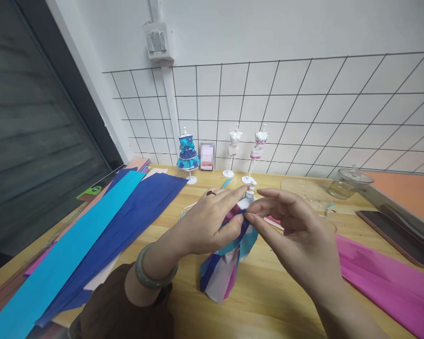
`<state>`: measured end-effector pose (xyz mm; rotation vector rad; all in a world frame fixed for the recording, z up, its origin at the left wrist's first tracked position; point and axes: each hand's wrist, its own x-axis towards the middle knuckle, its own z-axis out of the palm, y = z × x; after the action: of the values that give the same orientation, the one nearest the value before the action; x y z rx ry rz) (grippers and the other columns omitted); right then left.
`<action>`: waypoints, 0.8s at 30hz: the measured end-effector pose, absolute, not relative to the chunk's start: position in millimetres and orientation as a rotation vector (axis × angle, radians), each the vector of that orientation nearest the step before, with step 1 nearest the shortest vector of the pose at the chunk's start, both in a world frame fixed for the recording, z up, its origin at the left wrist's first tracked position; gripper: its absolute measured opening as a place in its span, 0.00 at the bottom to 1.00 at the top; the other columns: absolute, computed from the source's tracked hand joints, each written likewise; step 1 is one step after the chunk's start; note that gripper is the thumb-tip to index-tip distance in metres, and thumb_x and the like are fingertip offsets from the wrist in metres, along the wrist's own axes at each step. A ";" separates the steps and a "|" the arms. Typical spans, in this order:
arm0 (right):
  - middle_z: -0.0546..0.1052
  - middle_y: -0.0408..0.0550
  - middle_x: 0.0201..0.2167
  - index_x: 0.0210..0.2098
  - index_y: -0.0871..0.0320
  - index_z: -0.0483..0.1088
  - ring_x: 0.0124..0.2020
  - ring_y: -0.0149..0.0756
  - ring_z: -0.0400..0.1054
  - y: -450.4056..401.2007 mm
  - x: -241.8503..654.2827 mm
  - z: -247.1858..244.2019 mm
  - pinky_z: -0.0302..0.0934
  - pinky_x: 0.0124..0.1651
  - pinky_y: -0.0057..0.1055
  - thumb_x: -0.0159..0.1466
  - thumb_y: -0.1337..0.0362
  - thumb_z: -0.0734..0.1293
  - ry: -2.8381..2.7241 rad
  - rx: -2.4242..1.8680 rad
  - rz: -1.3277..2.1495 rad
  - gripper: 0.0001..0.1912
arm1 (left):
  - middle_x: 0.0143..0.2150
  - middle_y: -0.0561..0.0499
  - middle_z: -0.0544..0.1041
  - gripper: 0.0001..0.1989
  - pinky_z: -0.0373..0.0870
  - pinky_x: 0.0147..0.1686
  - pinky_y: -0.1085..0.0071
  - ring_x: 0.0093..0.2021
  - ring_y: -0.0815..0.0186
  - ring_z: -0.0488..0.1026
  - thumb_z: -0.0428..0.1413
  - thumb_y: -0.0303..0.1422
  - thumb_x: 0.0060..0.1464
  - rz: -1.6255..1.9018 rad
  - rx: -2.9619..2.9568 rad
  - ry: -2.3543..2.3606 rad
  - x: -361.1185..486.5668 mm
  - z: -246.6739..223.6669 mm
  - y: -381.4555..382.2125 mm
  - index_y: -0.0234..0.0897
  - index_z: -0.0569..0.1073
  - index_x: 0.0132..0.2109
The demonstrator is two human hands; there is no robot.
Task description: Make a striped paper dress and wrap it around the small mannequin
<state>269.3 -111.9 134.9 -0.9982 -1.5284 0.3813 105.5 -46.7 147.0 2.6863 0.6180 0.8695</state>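
Observation:
A small white dress form (248, 201) stands in front of me, partly hidden by my hands. It wears a paper dress (221, 278) with blue, white, light blue and pink panels flaring towards the table. My left hand (208, 216) grips the bodice from the left, fingers behind and thumb in front. On the other side my right hand (289, 230) pinches the dark blue paper at the chest between thumb and forefinger. The fingertips of both hands nearly meet there.
Light blue (74, 235) and dark blue paper strips (141, 212) lie at left, pink paper (388, 278) at right. Behind stand a form in a blue dress (188, 153), a phone (207, 157) and two more forms (235, 146). A dark phone (395, 235) and a lidded glass pot (346, 181) are at right.

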 end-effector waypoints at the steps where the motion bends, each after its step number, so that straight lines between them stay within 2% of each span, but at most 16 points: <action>1: 0.75 0.42 0.34 0.49 0.50 0.65 0.34 0.31 0.71 -111.9 269.2 134.7 0.68 0.38 0.30 0.60 0.70 0.68 -1.526 -0.996 0.381 0.19 | 0.61 0.43 0.66 0.28 0.60 0.56 0.60 0.58 0.59 0.64 0.44 0.32 0.59 0.863 2.683 0.618 105.4 146.9 -47.0 0.35 0.52 0.65; 8: 0.71 0.40 0.31 0.49 0.49 0.67 0.32 0.31 0.68 -112.1 269.6 134.6 0.66 0.34 0.30 0.59 0.68 0.69 -1.486 -1.011 0.369 0.19 | 0.62 0.44 0.65 0.28 0.60 0.57 0.61 0.59 0.59 0.63 0.46 0.32 0.58 0.846 2.649 0.624 105.2 148.1 -49.3 0.35 0.52 0.65; 11: 0.66 0.38 0.26 0.48 0.50 0.67 0.28 0.29 0.64 -109.9 270.8 135.4 0.62 0.30 0.28 0.57 0.66 0.71 -1.412 -1.049 0.468 0.19 | 0.61 0.44 0.66 0.28 0.60 0.57 0.61 0.58 0.59 0.64 0.46 0.32 0.58 0.838 2.646 0.626 104.7 148.8 -49.2 0.34 0.53 0.65; 15: 0.60 0.36 0.25 0.48 0.49 0.68 0.25 0.27 0.58 -103.8 271.6 136.5 0.59 0.27 0.25 0.52 0.63 0.74 -1.250 -1.093 0.648 0.24 | 0.60 0.43 0.67 0.28 0.61 0.56 0.60 0.58 0.59 0.64 0.46 0.33 0.58 0.828 2.644 0.615 104.1 148.7 -48.9 0.34 0.54 0.65; 20: 0.60 0.36 0.27 0.50 0.48 0.67 0.24 0.24 0.56 -95.0 272.1 134.6 0.59 0.25 0.23 0.48 0.62 0.77 -1.096 -1.037 0.902 0.31 | 0.60 0.44 0.67 0.27 0.63 0.55 0.62 0.57 0.59 0.65 0.47 0.37 0.59 0.849 2.618 0.634 105.7 148.0 -48.9 0.35 0.55 0.64; 24: 0.65 0.38 0.32 0.52 0.49 0.65 0.29 0.27 0.63 -90.6 276.6 132.8 0.64 0.33 0.26 0.47 0.62 0.77 -1.046 -0.967 1.091 0.34 | 0.62 0.44 0.65 0.28 0.62 0.57 0.62 0.59 0.59 0.64 0.48 0.37 0.59 0.861 2.617 0.641 106.6 148.7 -48.6 0.36 0.55 0.64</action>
<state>276.6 -90.6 132.8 -0.9670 -1.0462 1.0906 106.6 -48.6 148.7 2.6172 0.6410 0.8606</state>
